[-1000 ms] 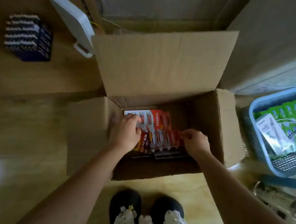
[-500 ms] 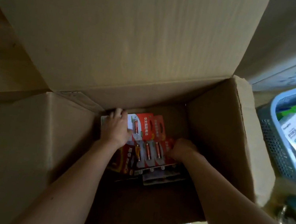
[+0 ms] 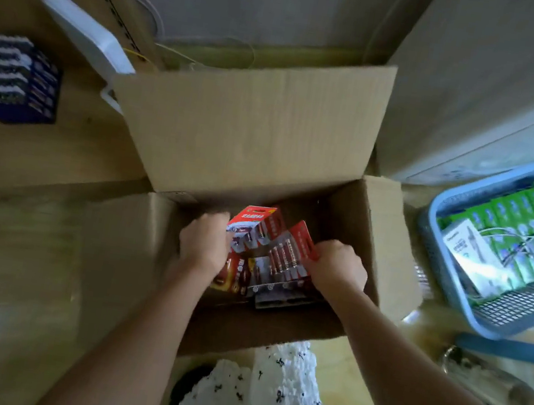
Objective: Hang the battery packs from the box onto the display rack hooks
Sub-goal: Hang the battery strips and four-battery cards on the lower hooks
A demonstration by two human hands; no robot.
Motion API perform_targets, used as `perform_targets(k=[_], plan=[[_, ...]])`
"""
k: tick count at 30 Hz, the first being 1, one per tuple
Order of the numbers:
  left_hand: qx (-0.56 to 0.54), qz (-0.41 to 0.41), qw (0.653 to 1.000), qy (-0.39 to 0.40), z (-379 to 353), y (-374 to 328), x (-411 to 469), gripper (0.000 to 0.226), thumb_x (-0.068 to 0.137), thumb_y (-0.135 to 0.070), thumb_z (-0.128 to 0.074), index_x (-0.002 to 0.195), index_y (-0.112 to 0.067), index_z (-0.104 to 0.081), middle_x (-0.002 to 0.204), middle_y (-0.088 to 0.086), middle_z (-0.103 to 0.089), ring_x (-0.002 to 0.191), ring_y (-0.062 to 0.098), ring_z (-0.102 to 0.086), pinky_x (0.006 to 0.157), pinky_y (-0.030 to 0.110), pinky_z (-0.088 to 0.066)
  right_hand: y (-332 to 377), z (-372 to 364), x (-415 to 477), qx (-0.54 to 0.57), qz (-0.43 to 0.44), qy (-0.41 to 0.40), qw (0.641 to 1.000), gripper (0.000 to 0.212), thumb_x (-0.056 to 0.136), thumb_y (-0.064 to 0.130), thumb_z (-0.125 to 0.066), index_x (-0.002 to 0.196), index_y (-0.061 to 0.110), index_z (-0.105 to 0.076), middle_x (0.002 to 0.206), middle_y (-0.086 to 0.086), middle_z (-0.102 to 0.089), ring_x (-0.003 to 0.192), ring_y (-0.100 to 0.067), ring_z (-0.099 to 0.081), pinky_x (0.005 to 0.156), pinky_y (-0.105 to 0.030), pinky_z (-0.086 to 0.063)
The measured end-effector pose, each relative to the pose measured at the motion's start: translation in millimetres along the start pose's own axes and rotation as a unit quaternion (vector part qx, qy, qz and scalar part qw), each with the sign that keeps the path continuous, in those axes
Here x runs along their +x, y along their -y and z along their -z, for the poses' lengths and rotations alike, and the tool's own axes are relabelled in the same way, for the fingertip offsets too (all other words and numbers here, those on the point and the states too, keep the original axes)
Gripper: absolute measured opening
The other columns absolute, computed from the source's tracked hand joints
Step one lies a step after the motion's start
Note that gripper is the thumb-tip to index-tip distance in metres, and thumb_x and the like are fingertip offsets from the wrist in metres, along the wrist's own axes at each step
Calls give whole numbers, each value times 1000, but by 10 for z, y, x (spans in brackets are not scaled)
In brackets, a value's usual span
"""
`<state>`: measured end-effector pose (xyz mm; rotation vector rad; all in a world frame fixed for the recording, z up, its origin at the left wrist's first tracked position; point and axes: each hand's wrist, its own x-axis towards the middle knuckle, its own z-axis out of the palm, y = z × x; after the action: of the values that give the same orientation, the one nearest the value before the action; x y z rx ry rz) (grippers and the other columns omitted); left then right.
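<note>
An open cardboard box [image 3: 249,123] stands on the floor in front of me, its back flap upright. Inside lie red battery packs [image 3: 271,258] in a loose stack. My left hand [image 3: 203,245] grips the left side of a tilted upper pack [image 3: 257,223]. At the stack's right side, my right hand [image 3: 336,264] is closed on the edge of another red pack [image 3: 301,242]. Both packs are lifted at their far ends above the rest. No display rack hooks are in view.
A blue plastic basket [image 3: 445,298] with green packets sits on the floor at the right. A dark blue box of batteries [image 3: 14,77] rests on a wooden shelf at the left, beside a white device [image 3: 86,33]. My shoes and patterned trousers [image 3: 257,395] are below the box.
The camera has pulled back from the box. Both hands have closed on packs and tilted them up from the stack, where before they rested on the flat packs.
</note>
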<state>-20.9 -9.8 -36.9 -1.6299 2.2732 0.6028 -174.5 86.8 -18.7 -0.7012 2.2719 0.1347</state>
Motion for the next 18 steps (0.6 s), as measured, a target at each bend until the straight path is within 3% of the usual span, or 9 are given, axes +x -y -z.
perform_targets(k=[4, 6, 8, 9, 12, 15, 18], plan=[[-228, 39, 973, -25, 749, 17, -354, 24, 79, -24, -68, 83, 0, -66, 87, 19, -71, 76, 33, -65, 64, 37, -51, 64, 717, -737, 62, 61, -78, 993, 31, 86, 44, -55, 87, 16, -69, 86, -8, -69, 82, -32, -64, 66, -32, -49], [-324, 67, 943, -44, 1205, 15, -545, 21, 76, -15, -72, 72, 5, -66, 73, 21, -67, 59, 25, -58, 51, 27, -43, 148, 1088, -1139, 79, 106, -131, 983, 30, 86, 46, -57, 90, 19, -70, 87, -5, -70, 79, -28, -65, 61, -28, -45], [-376, 85, 921, -64, 1692, 19, -763, 14, 76, -5, -72, 73, 7, -67, 69, 14, -63, 52, 16, -51, 42, 17, -35, 276, 1439, -1511, 113, 168, -180, 963, 25, 84, 41, -61, 91, 19, -72, 87, -3, -72, 76, -23, -65, 61, -27, -47], [-389, 87, 914, -74, 1904, 48, -863, 15, 77, -6, -71, 74, 8, -67, 71, 13, -64, 53, 15, -53, 43, 16, -36, 362, 1604, -1681, 142, 187, -191, 953, 23, 84, 37, -64, 91, 17, -72, 87, -1, -72, 74, -19, -65, 62, -25, -49], [-407, 89, 903, -102, 2493, 221, -1140, 18, 84, -15, -64, 83, 2, -68, 85, 17, -72, 71, 25, -66, 59, 29, -47, 714, 2045, -2179, 216, 232, -187, 930, 17, 85, 29, -64, 91, 15, -72, 80, 9, -66, 63, 2, -57, 57, -2, -41], [-436, 75, 887, -131, 3021, 444, -1354, 22, 92, -15, -54, 101, 2, -64, 100, 15, -70, 88, 29, -68, 71, 32, -53, 1133, 2352, -2637, 260, 279, -177, 907, 15, 91, 25, -55, 93, 12, -62, 70, 18, -58, 55, 16, -55, 50, 1, -39], [-459, 62, 867, -184, 3469, 770, -1554, 19, 92, -14, -53, 103, -1, -62, 100, 13, -69, 86, 24, -68, 67, 24, -51, 1544, 2498, -3070, 303, 309, -124, 893, 14, 95, 26, -46, 96, 12, -51, 72, 17, -54, 58, 26, -52, 47, 2, -38]])
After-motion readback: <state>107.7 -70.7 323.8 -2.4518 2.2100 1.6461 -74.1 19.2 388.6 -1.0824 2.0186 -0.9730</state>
